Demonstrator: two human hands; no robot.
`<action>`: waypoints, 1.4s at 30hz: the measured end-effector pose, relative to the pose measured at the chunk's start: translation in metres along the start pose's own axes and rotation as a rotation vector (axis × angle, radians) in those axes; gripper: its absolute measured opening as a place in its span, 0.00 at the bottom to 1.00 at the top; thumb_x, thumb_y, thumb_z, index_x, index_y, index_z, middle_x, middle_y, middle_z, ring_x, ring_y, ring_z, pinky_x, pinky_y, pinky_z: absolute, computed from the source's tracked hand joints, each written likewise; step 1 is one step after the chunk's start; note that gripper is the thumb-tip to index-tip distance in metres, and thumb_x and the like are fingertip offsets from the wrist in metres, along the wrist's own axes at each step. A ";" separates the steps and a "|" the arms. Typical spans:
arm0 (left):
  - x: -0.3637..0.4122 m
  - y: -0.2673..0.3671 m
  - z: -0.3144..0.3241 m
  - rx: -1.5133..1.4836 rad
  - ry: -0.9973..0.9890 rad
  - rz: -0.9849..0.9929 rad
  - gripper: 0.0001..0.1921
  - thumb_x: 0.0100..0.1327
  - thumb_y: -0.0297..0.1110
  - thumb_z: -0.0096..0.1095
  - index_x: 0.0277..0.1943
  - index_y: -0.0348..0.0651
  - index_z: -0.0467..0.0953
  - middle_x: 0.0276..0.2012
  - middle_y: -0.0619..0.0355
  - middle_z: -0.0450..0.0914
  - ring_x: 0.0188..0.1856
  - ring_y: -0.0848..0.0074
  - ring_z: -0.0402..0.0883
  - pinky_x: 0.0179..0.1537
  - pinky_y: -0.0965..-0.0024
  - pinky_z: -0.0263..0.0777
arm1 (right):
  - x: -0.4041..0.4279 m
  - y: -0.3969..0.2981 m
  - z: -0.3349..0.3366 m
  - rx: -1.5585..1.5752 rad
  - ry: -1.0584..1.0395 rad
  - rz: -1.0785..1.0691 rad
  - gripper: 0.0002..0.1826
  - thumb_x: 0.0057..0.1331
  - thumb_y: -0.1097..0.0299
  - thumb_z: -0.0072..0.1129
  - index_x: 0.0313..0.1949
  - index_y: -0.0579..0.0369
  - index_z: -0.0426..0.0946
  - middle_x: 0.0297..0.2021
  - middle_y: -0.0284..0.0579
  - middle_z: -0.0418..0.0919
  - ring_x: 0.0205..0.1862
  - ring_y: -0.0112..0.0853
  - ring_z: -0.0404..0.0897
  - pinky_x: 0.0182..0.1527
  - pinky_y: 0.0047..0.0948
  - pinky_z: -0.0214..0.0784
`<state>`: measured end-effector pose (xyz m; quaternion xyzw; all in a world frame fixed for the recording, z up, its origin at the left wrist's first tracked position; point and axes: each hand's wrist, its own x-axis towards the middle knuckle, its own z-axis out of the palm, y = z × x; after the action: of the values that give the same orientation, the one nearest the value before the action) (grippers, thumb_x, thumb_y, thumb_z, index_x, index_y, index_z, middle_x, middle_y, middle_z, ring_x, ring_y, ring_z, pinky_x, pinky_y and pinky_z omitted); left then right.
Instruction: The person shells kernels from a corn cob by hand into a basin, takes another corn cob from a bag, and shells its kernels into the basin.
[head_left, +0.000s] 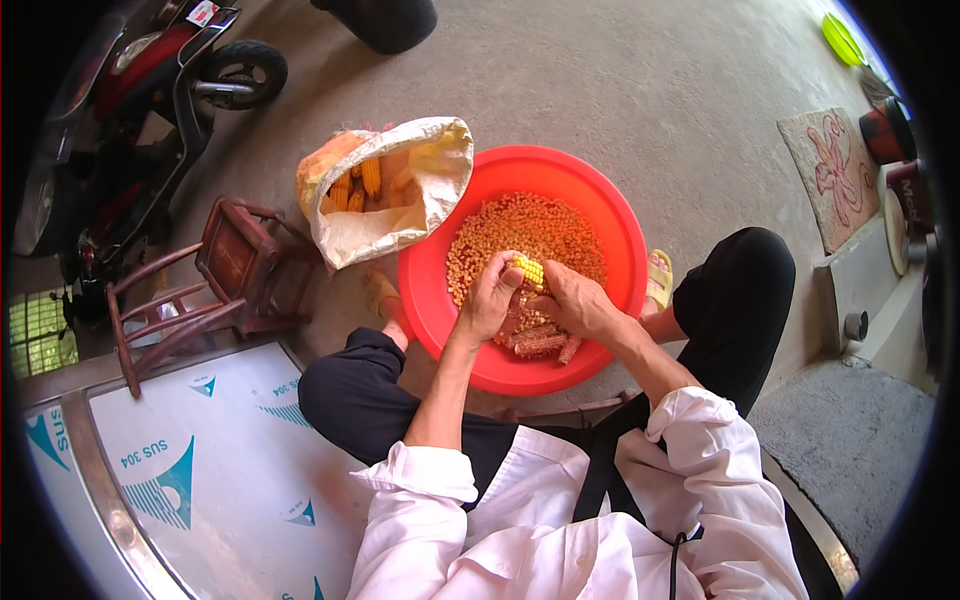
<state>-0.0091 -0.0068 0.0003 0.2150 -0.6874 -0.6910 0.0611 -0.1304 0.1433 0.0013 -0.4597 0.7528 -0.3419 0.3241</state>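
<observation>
Between my two hands is an ear of dried corn (529, 271), its yellow kernels showing at the upper end. My left hand (491, 294) grips it from the left, fingers curled around it. From the right, my right hand (576, 297) presses against the ear with thumb and fingers; part of the ear is hidden by the hands. Both hands are over a red plastic basin (626, 225). Loose corn kernels (529, 221) cover the basin's bottom. Several bare corn cobs (540, 343) lie at its near side.
An open woven sack (442, 187) holding several corn ears (371, 178) leans over the basin's left rim. A wooden chair (240, 247) and a scooter (150, 97) stand at left. A film-covered steel panel (225, 450) lies near my left knee. A black bucket (394, 22) stands beyond.
</observation>
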 end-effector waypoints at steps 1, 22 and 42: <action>0.000 0.000 -0.002 0.033 -0.033 -0.031 0.33 0.66 0.63 0.51 0.53 0.37 0.70 0.35 0.62 0.75 0.33 0.84 0.72 0.34 0.78 0.68 | -0.001 0.001 0.000 0.013 -0.014 -0.011 0.29 0.65 0.41 0.55 0.42 0.60 0.67 0.39 0.56 0.76 0.43 0.51 0.77 0.41 0.44 0.67; -0.004 0.003 -0.005 0.157 -0.030 -0.034 0.31 0.69 0.62 0.45 0.52 0.37 0.70 0.36 0.54 0.78 0.39 0.74 0.77 0.40 0.70 0.71 | 0.000 -0.011 -0.004 0.297 -0.032 0.192 0.35 0.69 0.33 0.38 0.49 0.57 0.72 0.33 0.54 0.78 0.40 0.48 0.79 0.41 0.44 0.68; -0.008 0.013 0.000 0.225 -0.069 0.048 0.30 0.70 0.59 0.45 0.56 0.37 0.68 0.40 0.56 0.74 0.42 0.77 0.72 0.43 0.73 0.67 | -0.001 -0.007 -0.010 0.234 -0.017 -0.018 0.34 0.68 0.37 0.45 0.50 0.60 0.71 0.38 0.58 0.77 0.45 0.50 0.78 0.45 0.43 0.68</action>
<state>-0.0047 -0.0044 0.0151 0.1798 -0.7672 -0.6150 0.0294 -0.1349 0.1436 0.0126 -0.4284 0.7009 -0.4264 0.3787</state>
